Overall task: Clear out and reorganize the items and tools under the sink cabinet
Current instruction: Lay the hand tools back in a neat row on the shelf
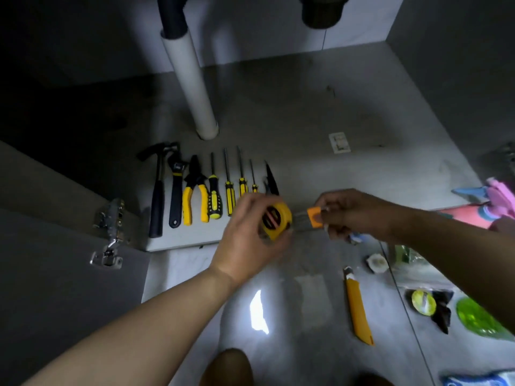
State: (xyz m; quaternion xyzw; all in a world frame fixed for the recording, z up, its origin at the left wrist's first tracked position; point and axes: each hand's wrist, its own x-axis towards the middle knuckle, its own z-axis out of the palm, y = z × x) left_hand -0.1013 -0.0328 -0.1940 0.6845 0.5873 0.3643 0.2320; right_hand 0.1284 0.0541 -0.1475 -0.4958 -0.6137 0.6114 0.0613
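Observation:
My left hand grips a yellow tape measure above the cabinet's front edge. My right hand pinches an orange tab on a thin grey strap that runs from the tape measure. On the cabinet floor behind my hands, tools lie side by side: a hammer, an adjustable wrench, yellow-handled pliers, several screwdrivers and a black pointed tool, partly hidden by my left hand.
A white drain pipe stands behind the tool row. A yellow utility knife lies on the tiled floor at the right. Green items, a small white round object and pink-and-blue cloths lie further right. A cabinet door hinge is at left.

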